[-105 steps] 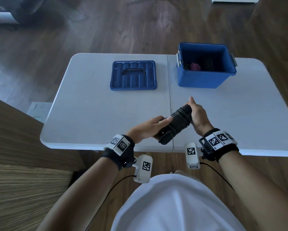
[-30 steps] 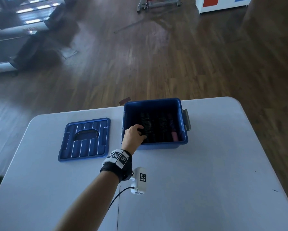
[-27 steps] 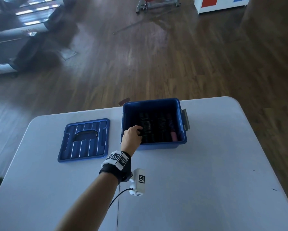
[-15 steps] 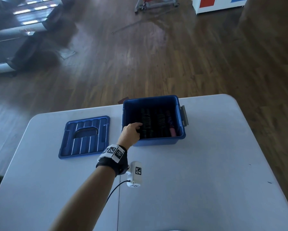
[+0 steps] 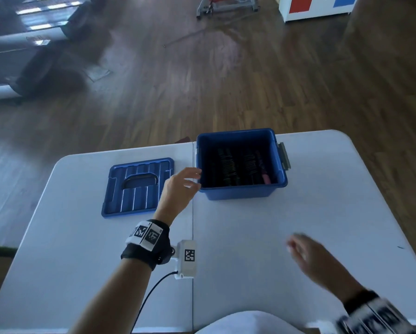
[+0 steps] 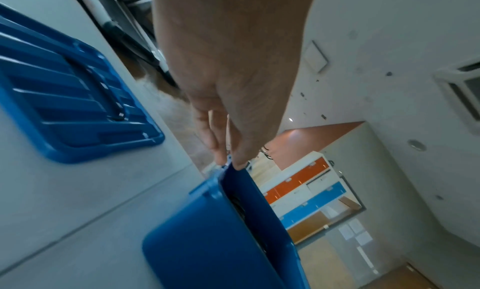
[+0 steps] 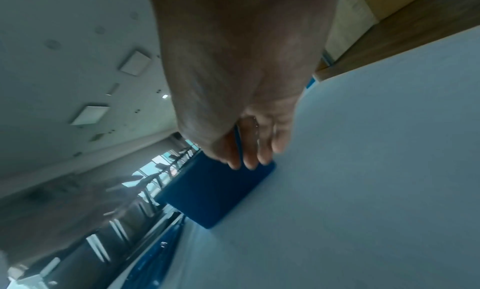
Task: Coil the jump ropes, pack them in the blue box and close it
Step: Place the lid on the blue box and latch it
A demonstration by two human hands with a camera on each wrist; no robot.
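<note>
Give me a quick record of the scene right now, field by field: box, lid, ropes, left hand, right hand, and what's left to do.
box: blue box open, standing on the white table
lid: blue lid flat on the table, left of the box, apart from it
ropes: coiled jump ropes inside the box, black with one pink handle
left hand: left hand empty, fingers relaxed, beside the box's left rim
right hand: right hand blurred, empty, over the table nearer the person
left to do: put the lid on the box
</note>
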